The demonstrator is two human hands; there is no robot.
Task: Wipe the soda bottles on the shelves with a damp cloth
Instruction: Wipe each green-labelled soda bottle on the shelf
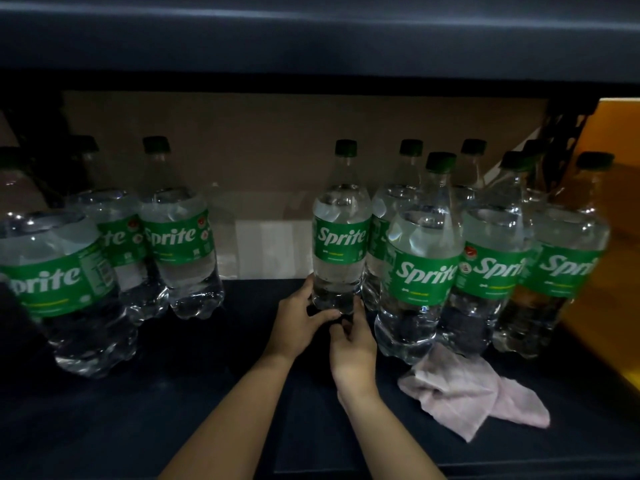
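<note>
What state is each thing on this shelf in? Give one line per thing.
Middle bottle: upright, capped, gripped at its base.
Left hand: holding the bottle's base.
Right hand: holding the bottle's base.
Cloth: crumpled, lying loose on the shelf.
Other bottles: upright, capped.

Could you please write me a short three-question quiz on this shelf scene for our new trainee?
1. True or false: the cloth is in a hand.
2. Which hands hold the middle bottle? A) left only B) right only C) both
3. What colour are the caps?

Key:
1. False; it lies on the shelf.
2. C; left hand and right hand grip its base.
3. Green.
</note>
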